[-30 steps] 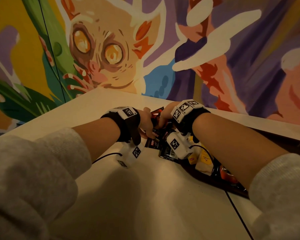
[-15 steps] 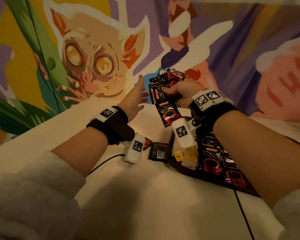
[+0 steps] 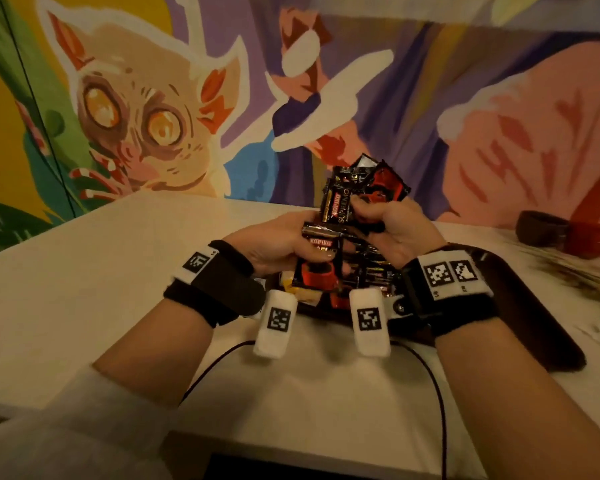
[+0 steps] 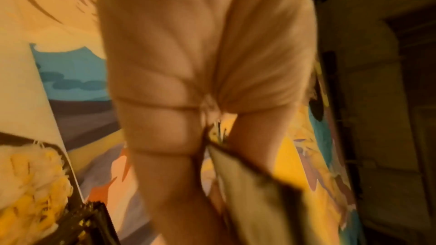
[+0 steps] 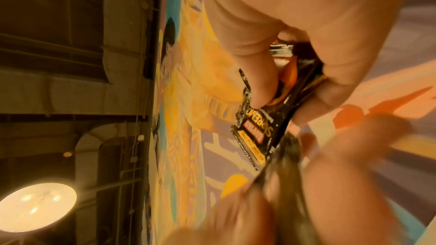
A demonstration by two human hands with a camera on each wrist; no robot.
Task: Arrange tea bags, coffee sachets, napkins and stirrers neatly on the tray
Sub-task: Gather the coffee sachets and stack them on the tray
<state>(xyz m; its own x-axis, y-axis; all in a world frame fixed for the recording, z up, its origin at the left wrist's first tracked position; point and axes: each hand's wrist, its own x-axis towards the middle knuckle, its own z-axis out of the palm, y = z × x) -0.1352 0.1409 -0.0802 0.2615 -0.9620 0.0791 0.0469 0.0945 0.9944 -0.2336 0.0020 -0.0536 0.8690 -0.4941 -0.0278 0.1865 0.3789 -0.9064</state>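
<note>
Above the dark tray (image 3: pixel 520 306) on the pale counter (image 3: pixel 84 271), both hands are raised close together. Her right hand (image 3: pixel 392 230) clutches a fanned bunch of black-and-red coffee sachets (image 3: pixel 361 192), fingers curled round them. Her left hand (image 3: pixel 278 240) pinches a single sachet (image 3: pixel 317 261) just below that bunch. More sachets (image 3: pixel 371 275) lie on the tray beneath.

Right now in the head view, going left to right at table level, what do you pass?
Left hand pinching one coffee sachet → right hand with a grip on a bunch of sachets → dark tray → dark bowl by the wall.
</note>
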